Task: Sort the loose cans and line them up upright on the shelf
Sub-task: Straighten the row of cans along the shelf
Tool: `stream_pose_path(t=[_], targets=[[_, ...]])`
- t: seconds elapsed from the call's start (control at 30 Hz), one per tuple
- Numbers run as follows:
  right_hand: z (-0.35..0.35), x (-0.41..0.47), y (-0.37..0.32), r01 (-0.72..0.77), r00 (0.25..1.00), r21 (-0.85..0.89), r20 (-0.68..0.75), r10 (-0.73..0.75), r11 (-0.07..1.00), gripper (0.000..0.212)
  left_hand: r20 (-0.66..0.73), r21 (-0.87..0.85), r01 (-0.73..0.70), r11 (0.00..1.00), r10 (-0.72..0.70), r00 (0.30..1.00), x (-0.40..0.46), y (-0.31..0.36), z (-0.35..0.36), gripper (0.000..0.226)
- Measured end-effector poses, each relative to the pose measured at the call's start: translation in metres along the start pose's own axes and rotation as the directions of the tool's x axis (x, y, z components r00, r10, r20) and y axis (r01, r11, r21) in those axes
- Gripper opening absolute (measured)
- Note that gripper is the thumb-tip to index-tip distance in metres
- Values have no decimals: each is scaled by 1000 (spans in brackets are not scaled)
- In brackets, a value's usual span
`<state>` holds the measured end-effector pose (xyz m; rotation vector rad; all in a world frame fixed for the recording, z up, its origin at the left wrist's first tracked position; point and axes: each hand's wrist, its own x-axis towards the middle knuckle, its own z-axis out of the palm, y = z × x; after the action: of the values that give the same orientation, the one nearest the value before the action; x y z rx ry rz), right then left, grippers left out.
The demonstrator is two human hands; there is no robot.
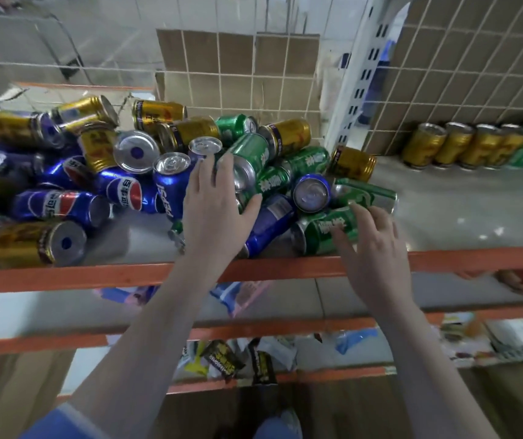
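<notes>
There is one view, from a wide-angle camera on the person's head. It looks forward and down, close over the top shelf (443,198), whose orange front edge crosses the middle of the picture. Both forearms reach up from the bottom edge. The lower shelves (285,324) show below, and a wire back panel (238,74) fills the top.

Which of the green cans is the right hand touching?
The green can lying on its side at the shelf's front edge, under the right hand; the other green cans lie farther back in the pile.
</notes>
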<state>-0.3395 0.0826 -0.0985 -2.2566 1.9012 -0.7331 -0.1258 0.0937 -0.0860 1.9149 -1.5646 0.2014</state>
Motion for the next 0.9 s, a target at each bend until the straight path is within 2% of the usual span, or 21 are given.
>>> stream_pose_path(t=[0.2, 0.4, 0.53, 0.63, 0.73, 0.83, 0.9], targets=[[8, 4, 16, -62, 990, 67, 128, 53, 996, 67, 30, -5, -20, 1000, 20, 999, 5, 3, 1, 71], [13, 21, 40, 30, 976, 143, 210, -60, 989, 83, 53, 31, 16, 999, -18, 998, 18, 3, 10, 73], [9, 32, 56, 80, 964, 281, 222, -146, 956, 87, 16, 28, 50, 998, -51, 999, 20, 9, 20, 73], [6, 41, 71, 122, 969, 323, 167, -183, 939, 77, 2, 22, 108, 994, -108, 994, 24, 12, 26, 73], [6, 52, 83, 124, 989, 332, 31, -142, 935, 56, -20, -7, 128, 992, -128, 992, 27, 12, 32, 75], [8, 63, 95, 80, 992, 230, -110, -56, 970, 44, -38, -13, 157, 987, -158, 987, 30, 11, 36, 75], [9, 71, 104, 81, 990, 148, -129, -62, 986, 45, -54, -12, 166, 986, -166, 985, 32, 11, 38, 74]])
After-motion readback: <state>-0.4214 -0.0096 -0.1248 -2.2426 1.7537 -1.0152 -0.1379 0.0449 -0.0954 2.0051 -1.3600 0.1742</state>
